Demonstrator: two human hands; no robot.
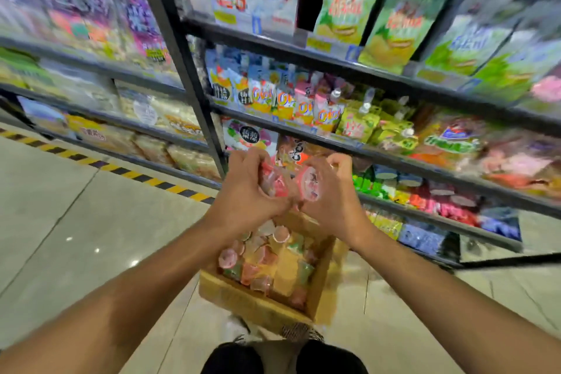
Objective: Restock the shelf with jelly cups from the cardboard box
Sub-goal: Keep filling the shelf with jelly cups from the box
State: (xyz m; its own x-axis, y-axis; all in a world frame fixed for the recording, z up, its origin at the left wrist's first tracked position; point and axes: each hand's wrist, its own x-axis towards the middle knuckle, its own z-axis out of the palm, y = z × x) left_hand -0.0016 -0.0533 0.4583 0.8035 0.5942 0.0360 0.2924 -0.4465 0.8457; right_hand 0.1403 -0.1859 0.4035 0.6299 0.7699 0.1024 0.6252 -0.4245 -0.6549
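Observation:
An open cardboard box (239, 297) stands on the floor below my arms, filled with several loose jelly cups (267, 255) in pink, orange and green. My left hand (243, 188) and my right hand (334, 191) are raised together above the box, in front of the lower shelves. Both are closed around a cluster of pink and red jelly cups (291, 182) held between them. The shelf (394, 209) behind my hands holds several small colourful cups in a row. The picture is blurred by motion.
Black metal shelving (194, 70) runs left and right, packed with snack bags and drink pouches (303, 103). A yellow-black hazard stripe (121, 168) lines the tiled floor at the shelf base. My dark shoes (282, 358) show at the bottom edge.

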